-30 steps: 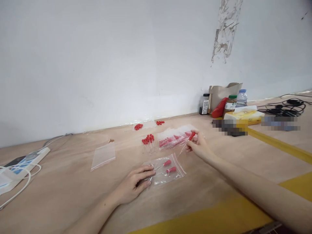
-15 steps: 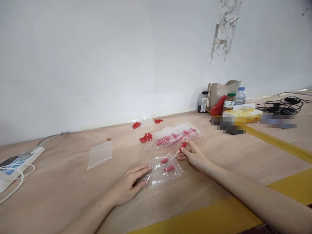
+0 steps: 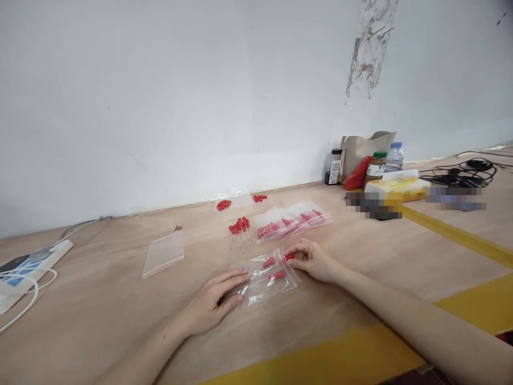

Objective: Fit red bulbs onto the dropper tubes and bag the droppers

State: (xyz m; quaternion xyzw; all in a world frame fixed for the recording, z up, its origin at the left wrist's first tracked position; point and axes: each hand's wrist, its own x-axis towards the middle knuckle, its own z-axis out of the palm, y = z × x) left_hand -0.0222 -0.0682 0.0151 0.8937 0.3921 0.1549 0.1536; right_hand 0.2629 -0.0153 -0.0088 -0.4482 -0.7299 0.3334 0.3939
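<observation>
A clear zip-lock bag (image 3: 262, 289) lies flat before me with two droppers in it, their red rubber bulbs (image 3: 276, 274) toward the bag's mouth on the right. My left hand (image 3: 216, 299) rests on the bag's left end, fingers stretched and thumb apart. At the mouth, my right hand (image 3: 308, 260) pinches the red bulb of another dropper (image 3: 289, 257), whose tube is inside the bag. Several loose droppers (image 3: 240, 225) with thin clear tubes lie just behind the bag. To their right are overlapping filled bags (image 3: 294, 220) of red-bulbed droppers.
A flat zip-lock bag (image 3: 164, 254) lies at left, near a power strip (image 3: 44, 270) with white cables. Red bulbs (image 3: 223, 205) lie on plastic by the wall. Bottles, a beige bag (image 3: 366, 152), a tissue pack (image 3: 396, 187) and black cables (image 3: 460, 175) occupy the back right.
My right hand has moved left and slightly down, pushing the dropper deeper through the bag's mouth. My left hand stays on the bag.
</observation>
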